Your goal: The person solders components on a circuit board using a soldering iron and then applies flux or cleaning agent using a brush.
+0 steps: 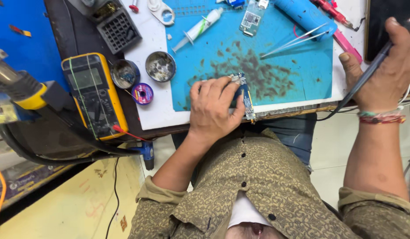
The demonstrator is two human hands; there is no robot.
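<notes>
The left hand (212, 106) pins a circuit board (245, 95) at the near edge of the blue mat (298, 71). The right hand (386, 66), right of the mat, grips a soldering iron (364, 79); likely mid-soldering, needing its tip brought over steadily.

Open stretch across the middle of the blue mat (298, 75), stained but bare. Hemmed at the far edge by syringe (198, 28), small circuit module (251, 20), blue tool (304, 15) and tweezers (298, 40). Blocked on the left by two round tins (160, 66), solder spool (143, 94) and yellow multimeter (95, 95). Narrow white strip free along the near edge. Right side crowded by what may be a dark phone (384, 22).
</notes>
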